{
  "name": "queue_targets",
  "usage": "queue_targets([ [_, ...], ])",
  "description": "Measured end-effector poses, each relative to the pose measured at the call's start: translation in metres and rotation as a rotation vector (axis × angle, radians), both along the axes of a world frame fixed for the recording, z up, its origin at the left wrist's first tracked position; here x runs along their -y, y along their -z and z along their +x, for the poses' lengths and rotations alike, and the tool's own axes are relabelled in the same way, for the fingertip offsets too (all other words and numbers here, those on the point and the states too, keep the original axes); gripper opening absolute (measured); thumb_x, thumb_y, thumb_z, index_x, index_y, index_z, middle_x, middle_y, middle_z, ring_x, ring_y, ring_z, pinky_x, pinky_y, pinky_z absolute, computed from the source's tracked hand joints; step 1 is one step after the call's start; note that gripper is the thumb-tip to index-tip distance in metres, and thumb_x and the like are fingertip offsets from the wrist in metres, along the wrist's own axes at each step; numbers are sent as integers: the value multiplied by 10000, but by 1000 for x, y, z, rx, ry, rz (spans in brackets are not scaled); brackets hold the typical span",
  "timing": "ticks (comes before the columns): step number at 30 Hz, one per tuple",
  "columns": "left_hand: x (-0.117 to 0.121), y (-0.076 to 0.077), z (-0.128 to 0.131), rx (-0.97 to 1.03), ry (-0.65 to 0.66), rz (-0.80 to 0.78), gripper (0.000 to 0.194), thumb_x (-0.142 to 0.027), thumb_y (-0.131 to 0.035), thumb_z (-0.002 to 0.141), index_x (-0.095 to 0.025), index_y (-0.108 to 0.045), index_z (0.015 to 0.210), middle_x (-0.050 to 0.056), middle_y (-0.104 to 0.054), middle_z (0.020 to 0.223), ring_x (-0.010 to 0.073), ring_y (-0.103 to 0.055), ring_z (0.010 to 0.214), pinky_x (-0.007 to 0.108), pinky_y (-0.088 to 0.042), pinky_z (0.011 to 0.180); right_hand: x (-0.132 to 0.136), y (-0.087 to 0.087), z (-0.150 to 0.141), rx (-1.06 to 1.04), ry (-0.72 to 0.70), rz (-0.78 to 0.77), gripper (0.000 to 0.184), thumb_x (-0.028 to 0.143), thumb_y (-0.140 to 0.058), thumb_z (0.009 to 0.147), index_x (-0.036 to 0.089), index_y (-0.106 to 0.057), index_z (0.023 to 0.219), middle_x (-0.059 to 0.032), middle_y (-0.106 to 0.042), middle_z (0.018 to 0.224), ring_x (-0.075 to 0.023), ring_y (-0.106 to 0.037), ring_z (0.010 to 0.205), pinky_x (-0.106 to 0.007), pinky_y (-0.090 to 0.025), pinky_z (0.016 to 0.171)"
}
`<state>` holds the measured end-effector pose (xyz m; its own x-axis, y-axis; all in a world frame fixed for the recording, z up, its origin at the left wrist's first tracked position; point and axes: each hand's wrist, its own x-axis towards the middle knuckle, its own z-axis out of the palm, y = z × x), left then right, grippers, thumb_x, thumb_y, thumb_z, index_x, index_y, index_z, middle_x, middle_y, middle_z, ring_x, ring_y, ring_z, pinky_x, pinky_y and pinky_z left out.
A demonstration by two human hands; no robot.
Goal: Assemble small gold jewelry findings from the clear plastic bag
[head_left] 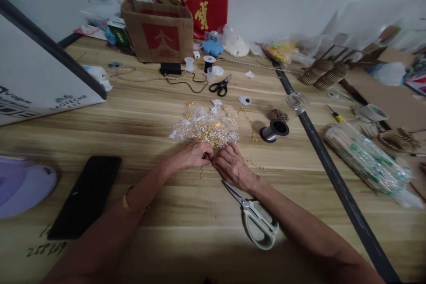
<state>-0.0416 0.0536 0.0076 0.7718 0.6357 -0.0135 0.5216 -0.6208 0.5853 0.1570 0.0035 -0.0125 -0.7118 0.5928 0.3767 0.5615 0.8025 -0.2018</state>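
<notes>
Both hands meet over the table just in front of a pile of gold and silver jewellery findings (pixel 213 131) in clear plastic bags. My left hand (pixel 195 154) is closed in a pinch, and a short gold chain (pixel 201 172) shows just below its fingers. Fingertips of my right hand (pixel 233 164) press together against the left ones; whatever they grip is too small to make out. Scissors with pale handles (pixel 259 222) lie partly under my right forearm. Two more gold chains lie to the right: a longer chain (pixel 249 124) and a thin chain (pixel 255 165) beside my right hand.
A wire spool (pixel 274 131) and a bag of beads (pixel 279 115) stand right of the pile. Black scissors (pixel 220 85) lie behind it. A phone (pixel 86 197) rests at left. Beyond a dark strip (pixel 319 142) are wrapped sticks (pixel 369 159). A cardboard box (pixel 158 31) stands behind.
</notes>
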Motion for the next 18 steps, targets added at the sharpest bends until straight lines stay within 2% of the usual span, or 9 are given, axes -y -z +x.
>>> queue_targets([
  [7, -1, -3, -4, 37, -34, -80, 130, -80, -595, 726, -173, -676, 767, -9, -686, 770, 119, -603, 730, 203, -427, 684, 1, -1, -2, -5, 6, 10, 146, 163, -456, 947, 169, -600, 925, -56, -629, 886, -195, -492, 915, -458, -279, 1047],
  [11, -2, -4, -6, 29, -42, -28, 122, -79, -601, 732, -168, -683, 747, 2, -680, 749, 127, -594, 733, 214, -428, 693, 1, -2, -3, -7, 12, 10, 163, 173, -446, 951, 170, -602, 905, -57, -618, 860, -196, -486, 890, -457, -292, 1032],
  [18, -2, -5, -9, -31, 36, 52, 108, -108, -626, 744, -178, -694, 697, 4, -667, 701, 143, -589, 722, 249, -420, 729, 1, -2, -2, 10, 11, 0, 177, 173, -441, 947, 171, -596, 862, -53, -585, 809, -199, -475, 872, -461, -293, 1028],
])
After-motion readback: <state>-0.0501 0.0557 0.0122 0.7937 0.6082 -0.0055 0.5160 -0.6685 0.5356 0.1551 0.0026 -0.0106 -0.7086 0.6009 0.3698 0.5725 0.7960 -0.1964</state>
